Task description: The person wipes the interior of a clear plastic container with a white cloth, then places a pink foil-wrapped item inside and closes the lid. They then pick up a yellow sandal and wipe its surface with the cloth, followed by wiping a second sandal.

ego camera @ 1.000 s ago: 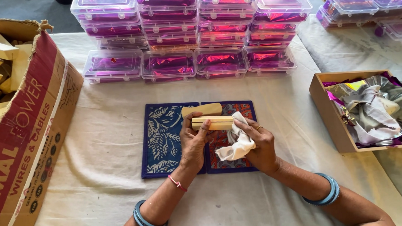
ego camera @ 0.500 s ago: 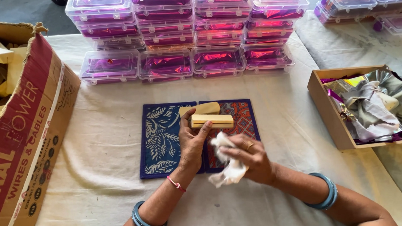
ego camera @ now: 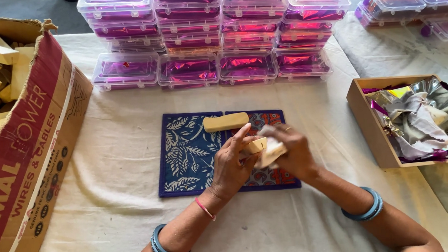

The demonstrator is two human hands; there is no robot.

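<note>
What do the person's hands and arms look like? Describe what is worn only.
Both arms are bare, with no sleeves and no gloves. The left hand has a thin pink thread at the wrist and blue bangles farther up the forearm. The right hand has blue bangles on its forearm.

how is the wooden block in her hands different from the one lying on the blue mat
The held block is gripped by the left hand and largely hidden, with the right hand pressing a white cloth to it; the loose block lies bare and fully visible on the blue patterned mat. The held block is raised off the mat; the loose block rests flat, touched by nothing. Both are pale, light-coloured wood.
</note>
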